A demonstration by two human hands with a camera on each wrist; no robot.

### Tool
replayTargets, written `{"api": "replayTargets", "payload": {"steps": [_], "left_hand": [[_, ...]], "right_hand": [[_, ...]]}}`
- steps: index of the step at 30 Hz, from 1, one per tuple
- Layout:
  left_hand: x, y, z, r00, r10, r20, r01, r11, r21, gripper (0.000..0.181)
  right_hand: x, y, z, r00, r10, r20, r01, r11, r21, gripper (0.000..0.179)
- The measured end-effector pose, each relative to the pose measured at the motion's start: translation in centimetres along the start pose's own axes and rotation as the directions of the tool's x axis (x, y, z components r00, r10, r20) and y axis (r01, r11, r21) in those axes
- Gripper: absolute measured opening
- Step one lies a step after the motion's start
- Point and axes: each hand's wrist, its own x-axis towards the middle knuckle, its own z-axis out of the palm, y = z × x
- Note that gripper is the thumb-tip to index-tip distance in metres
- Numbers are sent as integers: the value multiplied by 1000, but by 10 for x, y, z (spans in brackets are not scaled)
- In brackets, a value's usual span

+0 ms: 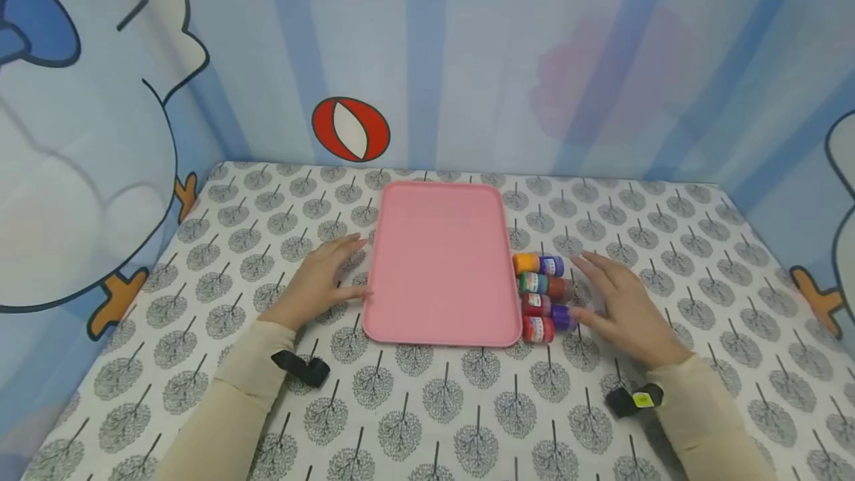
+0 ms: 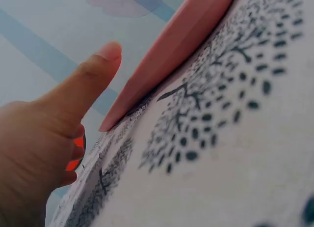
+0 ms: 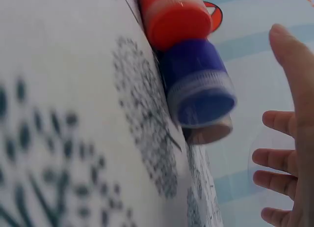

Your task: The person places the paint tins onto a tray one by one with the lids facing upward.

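Observation:
A pink rectangular tray (image 1: 441,266) lies flat on the patterned cloth. Beside its left edge is my left hand (image 1: 323,280), fingers extended and holding nothing; the left wrist view shows the thumb (image 2: 93,74) near the tray's side (image 2: 162,55). Along the tray's right edge lie several small paint jars on their sides: orange (image 1: 525,263), blue (image 1: 551,266), green (image 1: 533,283), brown (image 1: 559,289), dark red (image 1: 536,304), purple (image 1: 563,318) and red (image 1: 538,329). My right hand (image 1: 624,306) is just right of them, fingers spread, apart from the jars in the right wrist view.
A white cloth (image 1: 414,407) with grey tree prints covers the table. Behind it hangs a light blue striped curtain (image 1: 481,58) with cartoon figures and a red ball print (image 1: 350,129). Each wrist wears a black strap.

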Motion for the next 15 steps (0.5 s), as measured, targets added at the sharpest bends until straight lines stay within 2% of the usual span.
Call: {"api": "replayTargets", "payload": {"steps": [3, 8, 12, 15], "left_hand": [[0, -2, 3, 999, -21, -35, 18, 995, -94, 81], [-2, -2, 6, 995, -24, -94, 4, 979, -204, 70], [-3, -1, 5, 995, -37, -94, 9, 957, -289, 61], [-3, -2, 3, 996, -46, -76, 19, 947, -322, 57]], "right_hand": [[4, -11, -2, 1000, -29, -8, 29, 999, 15, 76], [7, -25, -1, 992, -112, -63, 113, 994, 2, 68], [6, -31, 3, 970, -201, -135, 199, 980, -27, 58], [5, -33, 5, 949, -262, -177, 259, 965, -42, 51]]}}
